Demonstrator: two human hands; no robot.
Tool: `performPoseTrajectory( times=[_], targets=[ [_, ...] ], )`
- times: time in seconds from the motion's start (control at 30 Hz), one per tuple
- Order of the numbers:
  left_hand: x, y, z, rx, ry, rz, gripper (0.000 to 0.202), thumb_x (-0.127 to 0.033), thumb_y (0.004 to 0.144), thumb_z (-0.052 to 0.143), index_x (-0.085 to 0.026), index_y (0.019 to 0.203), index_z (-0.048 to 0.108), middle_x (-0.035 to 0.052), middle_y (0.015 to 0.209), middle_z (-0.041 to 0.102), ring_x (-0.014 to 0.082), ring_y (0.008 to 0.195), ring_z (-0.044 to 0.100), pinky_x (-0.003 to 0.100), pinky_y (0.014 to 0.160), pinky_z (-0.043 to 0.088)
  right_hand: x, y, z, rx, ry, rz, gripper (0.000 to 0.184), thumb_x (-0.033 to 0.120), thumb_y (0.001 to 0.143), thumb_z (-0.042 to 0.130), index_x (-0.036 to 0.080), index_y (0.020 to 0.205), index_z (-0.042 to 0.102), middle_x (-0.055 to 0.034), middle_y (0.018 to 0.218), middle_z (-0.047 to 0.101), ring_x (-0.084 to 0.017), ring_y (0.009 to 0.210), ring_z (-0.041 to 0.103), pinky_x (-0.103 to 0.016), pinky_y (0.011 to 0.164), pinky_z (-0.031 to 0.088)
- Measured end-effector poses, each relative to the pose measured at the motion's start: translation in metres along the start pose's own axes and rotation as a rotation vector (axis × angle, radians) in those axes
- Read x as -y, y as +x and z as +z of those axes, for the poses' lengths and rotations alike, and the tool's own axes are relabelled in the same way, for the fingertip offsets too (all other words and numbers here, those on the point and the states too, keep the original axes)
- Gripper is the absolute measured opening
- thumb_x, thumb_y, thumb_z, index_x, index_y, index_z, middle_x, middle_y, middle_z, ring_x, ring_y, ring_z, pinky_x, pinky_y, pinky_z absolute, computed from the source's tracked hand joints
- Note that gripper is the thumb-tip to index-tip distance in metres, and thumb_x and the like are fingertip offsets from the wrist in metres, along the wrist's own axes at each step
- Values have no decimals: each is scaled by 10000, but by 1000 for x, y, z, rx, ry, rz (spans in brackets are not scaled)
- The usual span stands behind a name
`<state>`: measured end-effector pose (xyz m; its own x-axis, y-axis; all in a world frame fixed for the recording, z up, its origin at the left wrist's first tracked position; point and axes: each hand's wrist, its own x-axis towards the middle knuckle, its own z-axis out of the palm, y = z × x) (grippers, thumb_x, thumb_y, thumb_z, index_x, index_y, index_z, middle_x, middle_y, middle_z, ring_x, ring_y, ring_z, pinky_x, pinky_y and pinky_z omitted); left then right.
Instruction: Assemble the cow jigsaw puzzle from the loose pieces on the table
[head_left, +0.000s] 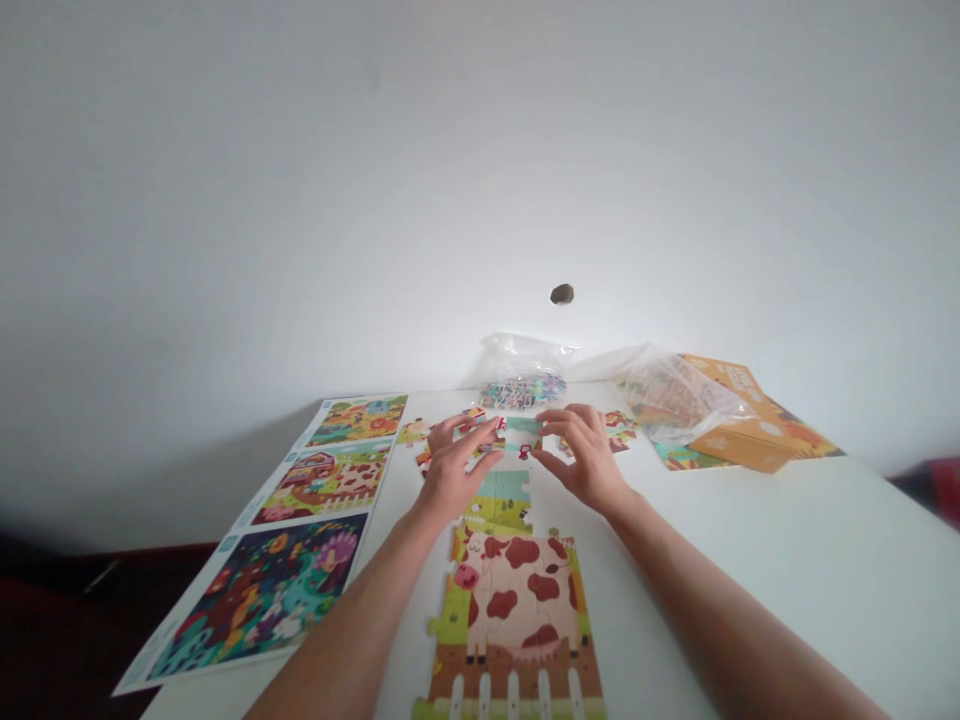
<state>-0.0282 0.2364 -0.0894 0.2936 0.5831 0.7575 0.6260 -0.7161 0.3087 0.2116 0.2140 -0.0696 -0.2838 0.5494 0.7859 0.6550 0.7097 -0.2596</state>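
Note:
My left hand is over the far middle of the white table, fingers spread and thumb apart, beside several loose jigsaw pieces. Facing it, my right hand has fingertips and thumb at the right edge of a pale green jigsaw piece with a small red tractor on it. Just nearer lies a joined strip of sky and meadow. Closer still is a joined cow section with a white fence along its bottom. Loose pieces lie behind my right hand, and others are partly hidden by my left.
A printed sheet with three pictures lies at the left. Against the wall sits a clear bag of small pieces. Another clear bag rests at the right on an orange box. The wall has a hole.

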Motion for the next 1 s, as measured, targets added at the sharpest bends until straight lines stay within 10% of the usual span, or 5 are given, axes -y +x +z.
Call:
performPoseTrajectory(
  times=[0.3, 0.7, 1.0],
  targets=[
    [-5, 3, -4, -88, 40, -9, 150, -274, 904, 664, -279, 1018, 761, 42, 1010, 738, 224, 1066, 605, 419, 993, 407, 3, -1, -1, 51, 29, -4, 214, 318, 912, 677, 260, 1085, 567, -46, 1218, 667, -264, 1124, 517, -439, 934, 397],
    [-3, 3, -5, -51, -32, -42, 157, -275, 915, 643, -253, 1034, 741, 49, 946, 731, 223, 1055, 591, 422, 992, 429, 5, 0, -1, 72, -15, -15, 191, 328, 930, 656, 265, 1105, 610, -37, 1224, 662, -255, 1106, 519, -429, 917, 396],
    [-6, -2, -11, 672, -198, -27, 375, -451, 702, 836, -296, 1033, 752, 28, 1276, 671, 311, 1269, 446, 501, 1100, 329, -8, -2, 0, -268, -134, 155, 169, 302, 921, 663, 304, 1089, 678, -42, 1185, 655, -248, 1049, 548, -443, 931, 400]
  ],
)
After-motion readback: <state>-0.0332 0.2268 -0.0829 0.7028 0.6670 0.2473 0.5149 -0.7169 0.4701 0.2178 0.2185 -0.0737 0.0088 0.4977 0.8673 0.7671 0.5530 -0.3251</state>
